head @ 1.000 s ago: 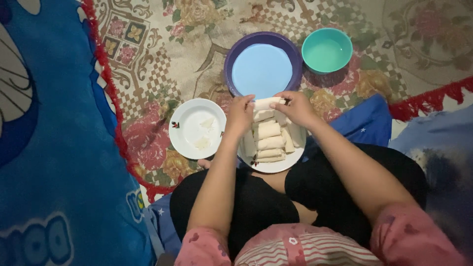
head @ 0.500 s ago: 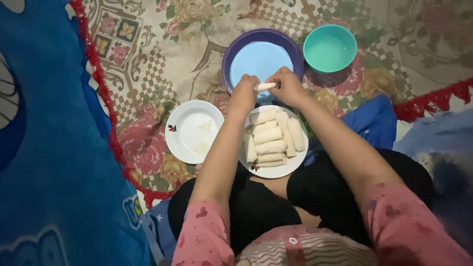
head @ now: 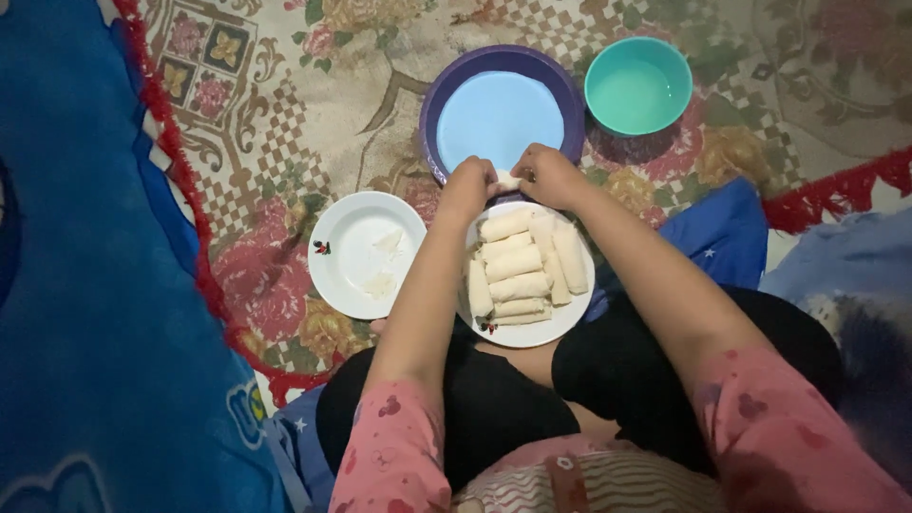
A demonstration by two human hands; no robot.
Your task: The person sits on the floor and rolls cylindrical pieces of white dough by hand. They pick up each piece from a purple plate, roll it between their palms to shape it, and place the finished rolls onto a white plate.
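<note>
Both my hands pinch one pale rolled wrap point(head: 508, 179) between them, my left hand point(head: 465, 187) on its left end and my right hand point(head: 549, 176) on its right end. The roll hangs over the near rim of a purple plate point(head: 437, 100) that bears a light blue round sheet. Just below my hands a white plate point(head: 581, 296) on my lap carries several finished pale rolls point(head: 518, 260) laid side by side.
A second white plate point(head: 334, 277) with a few pale scraps lies to the left on the patterned rug. A teal bowl point(head: 637, 84) stands at the back right. A blue blanket point(head: 85, 285) with a red fringe covers the left side.
My hands lifted the roll from the stacked plate and carried it forward to the purple plate's near rim. They have closed in around it, so less of the roll shows.
</note>
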